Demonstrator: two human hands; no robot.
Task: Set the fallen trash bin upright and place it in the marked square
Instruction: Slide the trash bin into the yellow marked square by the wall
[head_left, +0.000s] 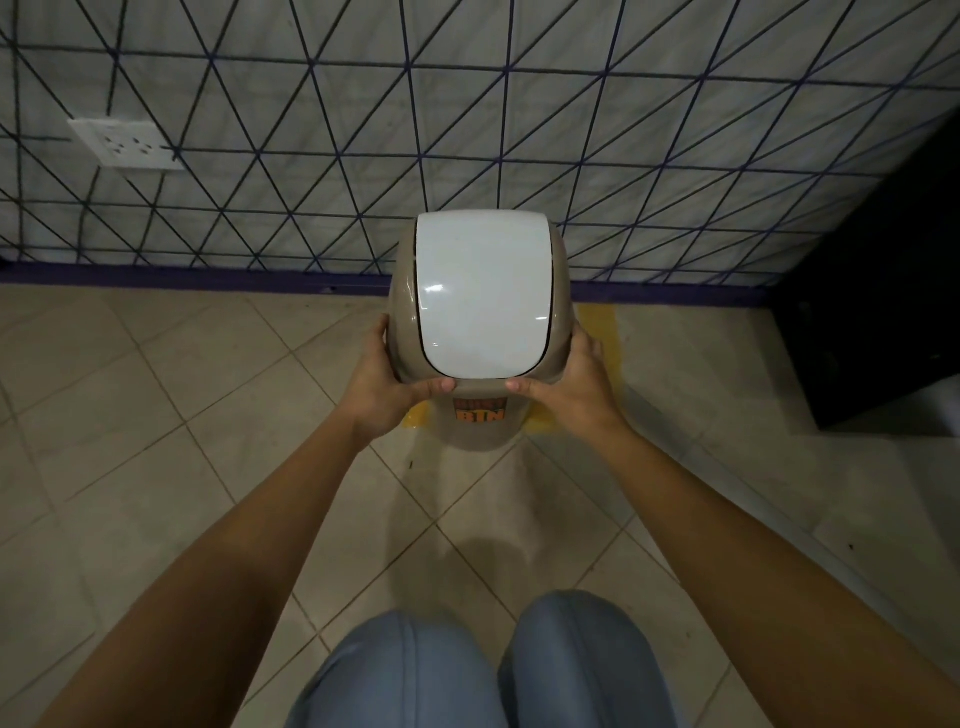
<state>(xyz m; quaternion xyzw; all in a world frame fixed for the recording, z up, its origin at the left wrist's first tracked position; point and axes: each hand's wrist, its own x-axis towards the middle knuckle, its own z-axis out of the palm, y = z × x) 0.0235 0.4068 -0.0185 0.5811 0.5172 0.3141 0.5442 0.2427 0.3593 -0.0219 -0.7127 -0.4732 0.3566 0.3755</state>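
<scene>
While two knees in light blue trousers (483, 670) are seen nearest the camera, both bare forearms are stretched forward over the tiled floor (156, 415). Just beyond them, the left hand (387, 387) and the right hand (574, 387) are pressed against opposite sides of an upright beige trash bin (480, 431), thumbs laid along the near rim of its top and fingers wrapped around its flanks. Between the two hands sits the white swing lid (483, 296), and below the thumbs an orange label is visible. Yellow tape of the marked square (597, 317) shows beside and under the bin. Past the grip, a patterned wall (519, 130) and a white socket plate (127, 144) are seen.
</scene>
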